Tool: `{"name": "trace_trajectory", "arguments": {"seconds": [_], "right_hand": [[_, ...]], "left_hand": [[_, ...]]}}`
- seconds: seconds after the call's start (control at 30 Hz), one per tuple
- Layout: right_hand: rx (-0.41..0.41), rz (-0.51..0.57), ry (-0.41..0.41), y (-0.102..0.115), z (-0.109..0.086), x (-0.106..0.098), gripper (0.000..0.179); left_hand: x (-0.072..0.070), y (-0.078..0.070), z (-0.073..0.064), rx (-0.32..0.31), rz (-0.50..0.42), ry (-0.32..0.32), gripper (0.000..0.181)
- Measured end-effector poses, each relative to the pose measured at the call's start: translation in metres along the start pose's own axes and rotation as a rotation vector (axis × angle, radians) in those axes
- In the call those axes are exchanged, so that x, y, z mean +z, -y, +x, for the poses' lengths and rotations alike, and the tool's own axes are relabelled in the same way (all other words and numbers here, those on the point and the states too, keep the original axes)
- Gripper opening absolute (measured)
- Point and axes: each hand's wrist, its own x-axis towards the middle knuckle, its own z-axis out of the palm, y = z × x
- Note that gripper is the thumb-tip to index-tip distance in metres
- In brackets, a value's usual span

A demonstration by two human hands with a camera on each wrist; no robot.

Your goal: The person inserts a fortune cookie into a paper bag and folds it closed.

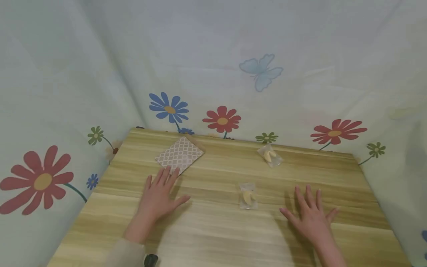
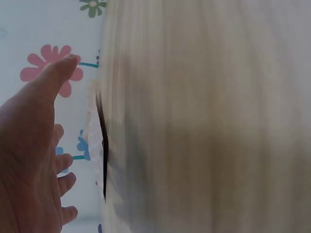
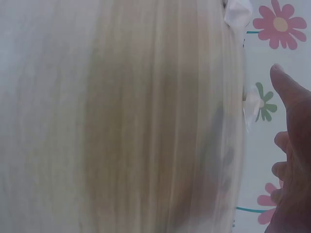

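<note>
Left hand (image 1: 159,198) by patterned square (image 1: 181,154); right hand (image 1: 312,220) near wrapped cookies (image 1: 248,197).

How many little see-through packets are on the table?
2. The back packet lies near the table's far edge; the front packet lies between the left hand and right hand. Any under the patterned square would be hidden.

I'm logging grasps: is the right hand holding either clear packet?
No, the right hand is spread and empty; the nearer packet and farther packet lie apart from it on the table.
</note>
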Motion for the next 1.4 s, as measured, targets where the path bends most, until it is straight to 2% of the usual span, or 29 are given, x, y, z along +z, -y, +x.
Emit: {"name": "trace_trajectory", "arguments": {"seconds": [0.4,0.53,0.7,0.9,1.13,1.4], "right_hand": [[-0.004,0.009,0.030,0.006,0.006,-0.003,0.102],[-0.004,0.010,0.026,0.006,0.006,-0.001,0.102],[-0.003,0.011,0.036,0.008,0.006,-0.002,0.103],[-0.022,0.019,0.040,0.014,0.006,-0.003,0.103],[-0.035,0.003,0.039,0.019,0.005,0.003,0.103],[-0.037,0.004,0.049,0.023,0.005,0.006,0.103]], "left_hand": [[-0.010,0.018,0.068,0.011,0.034,0.049,0.113],[-0.012,0.026,0.088,-0.004,0.012,0.068,0.115],[-0.012,0.035,0.107,-0.035,-0.002,0.128,0.123],[-0.012,0.038,0.119,-0.029,0.000,0.192,0.126],[-0.004,0.047,0.125,-0.023,-0.004,0.196,0.130],[0.003,0.054,0.126,-0.021,0.010,0.199,0.133]]}}
